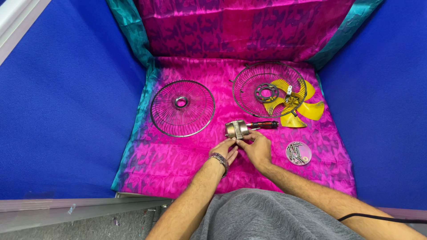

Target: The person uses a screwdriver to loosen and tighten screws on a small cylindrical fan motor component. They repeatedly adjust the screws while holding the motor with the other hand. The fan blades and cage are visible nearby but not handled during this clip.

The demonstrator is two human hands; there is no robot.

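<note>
Pink cloth [178, 164]: both hands on fan motor [236, 129].

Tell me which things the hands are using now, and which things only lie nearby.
In use:
- small metal fan motor, held by left hand and right hand

Lying nearby:
- two wire fan guards
- yellow fan blade
- red-handled screwdriver
- clear dish of screws

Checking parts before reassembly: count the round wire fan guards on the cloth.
2. One round wire fan guard lies left, ahead of the hands; the other lies right, over the yellow plastic fan blade. None appear hidden.
</note>
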